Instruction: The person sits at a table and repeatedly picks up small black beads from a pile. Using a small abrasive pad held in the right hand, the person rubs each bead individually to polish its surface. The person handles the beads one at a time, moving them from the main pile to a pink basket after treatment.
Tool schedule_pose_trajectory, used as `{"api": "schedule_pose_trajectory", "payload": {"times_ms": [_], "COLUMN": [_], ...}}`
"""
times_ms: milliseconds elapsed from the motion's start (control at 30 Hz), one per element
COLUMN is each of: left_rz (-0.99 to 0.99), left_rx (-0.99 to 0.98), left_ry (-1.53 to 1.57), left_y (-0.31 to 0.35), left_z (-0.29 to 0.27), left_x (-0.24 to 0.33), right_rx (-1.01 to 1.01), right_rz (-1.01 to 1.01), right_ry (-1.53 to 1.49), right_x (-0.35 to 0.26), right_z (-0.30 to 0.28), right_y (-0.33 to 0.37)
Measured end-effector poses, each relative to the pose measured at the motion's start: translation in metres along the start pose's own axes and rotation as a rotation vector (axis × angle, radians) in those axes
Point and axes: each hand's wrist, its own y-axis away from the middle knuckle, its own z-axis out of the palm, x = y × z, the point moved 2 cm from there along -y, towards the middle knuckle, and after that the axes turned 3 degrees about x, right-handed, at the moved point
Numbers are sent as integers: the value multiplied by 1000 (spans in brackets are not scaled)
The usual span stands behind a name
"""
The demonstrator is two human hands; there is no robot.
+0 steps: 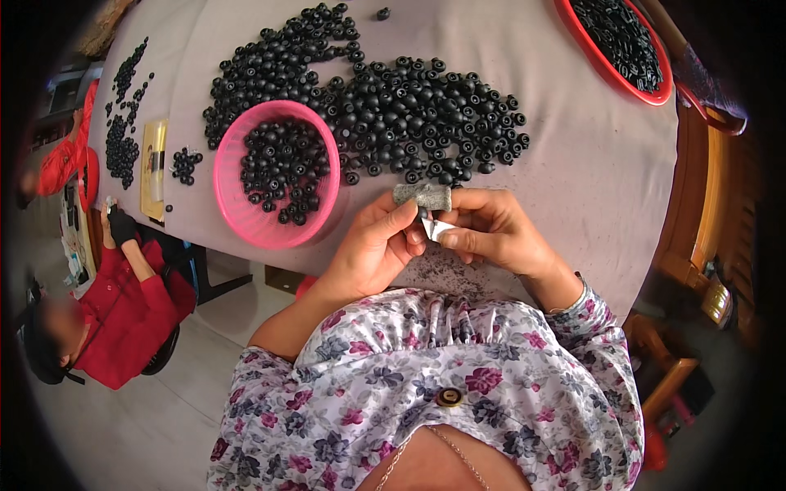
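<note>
My two hands meet over the near edge of the cloth-covered table. My left hand (372,245) is closed, its thumb and fingers pinching a small black round piece (423,213), mostly hidden by the fingers. My right hand (499,233) is closed on a small white pointed piece (438,229), held between thumb and fingers against the black piece. I cannot tell what the white piece is made of. A grey fabric wrap (422,195) lies across the top of both hands, seemingly around my right index finger. Dark crumbs (450,274) are scattered on the cloth below.
Many black round pieces (426,123) are heaped beyond my hands. A pink basket (233,217) of them stands at the left. A red basin (667,86) holds black parts at the far right. A person in red (123,327) works at the left, near a yellowish box (153,172).
</note>
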Motion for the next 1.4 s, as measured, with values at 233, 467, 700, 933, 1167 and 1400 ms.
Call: {"api": "schedule_pose_trajectory", "payload": {"times_ms": [233, 467, 700, 933, 1167, 1400], "left_rz": [49, 99, 118, 140, 180, 79], "left_rx": [6, 4, 15, 38, -1, -33], "left_ry": [-28, -20, -33, -43, -41, 103], "left_y": [0, 2, 3, 5, 9, 22], "left_z": [3, 4, 0, 4, 5, 2], "left_x": [-3, -5, -8, -8, -9, 3], "right_rx": [11, 9, 17, 44, 33, 132], "right_rz": [5, 3, -35, -13, -59, -92], "right_ry": [-38, -84, -61, -47, -79, -94], "right_x": [5, 7, 6, 7, 15, 1], "right_z": [0, 0, 1, 2, -1, -8], "right_y": [-1, -2, -2, -2, -4, -2]}}
